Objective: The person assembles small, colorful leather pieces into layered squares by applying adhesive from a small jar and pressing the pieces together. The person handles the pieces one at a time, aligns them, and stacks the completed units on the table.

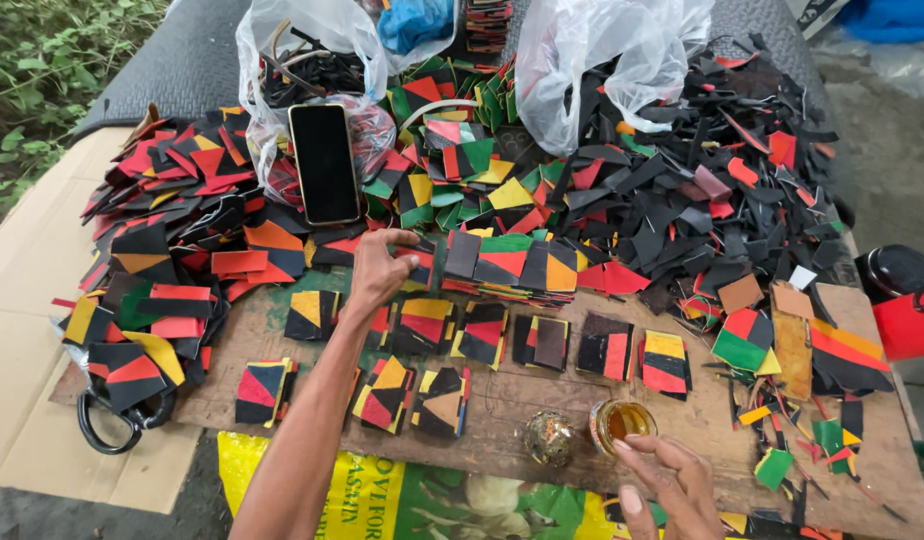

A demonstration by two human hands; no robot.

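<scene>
My left hand [380, 270] reaches forward over a wooden board [522, 400] and pinches a dark patchwork piece [434, 268] at the left end of a row of stacked pieces [512, 265]. My right hand [672, 485] rests at the board's near edge, fingertips touching a small open tin of amber glue [622, 422]. The tin's lid [550, 438] lies just left of it. Small stacks of red, yellow, black and green patchwork squares [422, 325] lie in rows on the board between my hands.
A black phone [324, 162] lies on a clear plastic bag [312, 90] at the back. Heaps of coloured scraps [172, 200] cover the left, black offcuts [702, 190] the right. Scissors [112, 420] lie at near left, a red container [907, 320] at right.
</scene>
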